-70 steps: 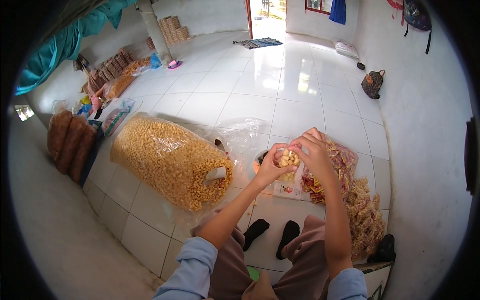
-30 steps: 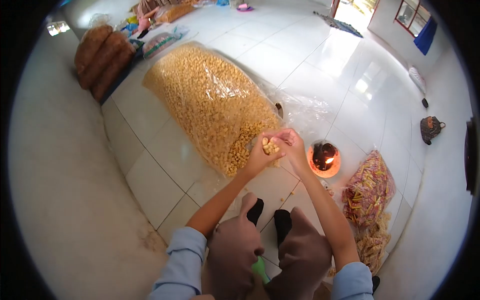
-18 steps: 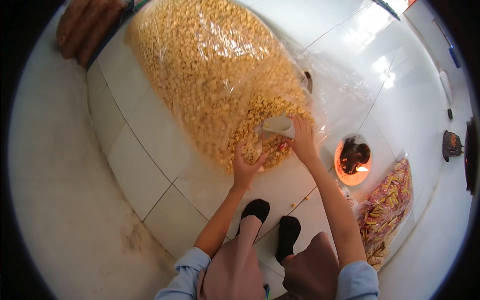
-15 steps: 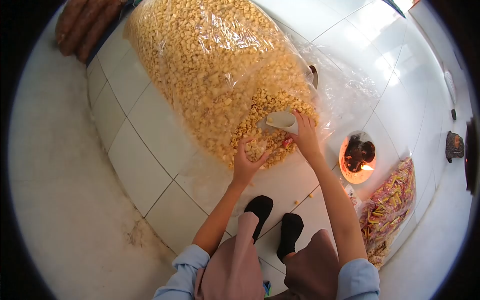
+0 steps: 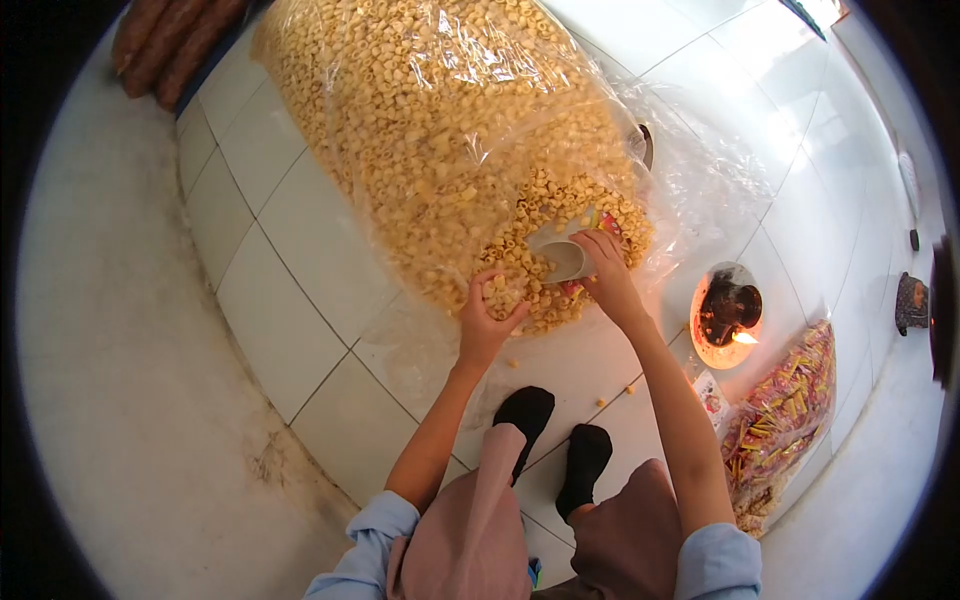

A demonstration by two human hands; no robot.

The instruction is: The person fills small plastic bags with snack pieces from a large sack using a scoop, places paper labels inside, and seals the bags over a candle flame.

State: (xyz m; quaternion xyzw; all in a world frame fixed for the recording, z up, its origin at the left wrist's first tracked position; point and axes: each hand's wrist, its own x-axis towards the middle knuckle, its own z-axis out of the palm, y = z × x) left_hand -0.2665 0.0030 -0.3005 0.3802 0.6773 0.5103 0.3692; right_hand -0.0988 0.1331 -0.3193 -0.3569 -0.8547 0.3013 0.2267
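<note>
A big clear plastic bag (image 5: 430, 150) of yellow ring-shaped snacks lies on the floor, its mouth open toward me. At the mouth my left hand (image 5: 489, 318) has its fingers curved around a small clear bag (image 5: 503, 293) holding some snacks. To its right my right hand (image 5: 606, 268) is closed on a pale scoop (image 5: 566, 258), whose front end rests among the loose snacks. Red, printed pieces show beside and under the scoop.
Right of the big bag a small flame burns on a round plate (image 5: 712, 343) with a dark centre. Beyond are a bag of red and yellow packets (image 5: 785, 410) and a small bag (image 5: 911, 303) by the wall. Long brown sacks (image 5: 180, 50) stand upper left.
Both hands went from holding the small bag together down to the big bag's mouth. My right hand let go of it and took hold of the scoop, now tilted deeper into the snacks.
</note>
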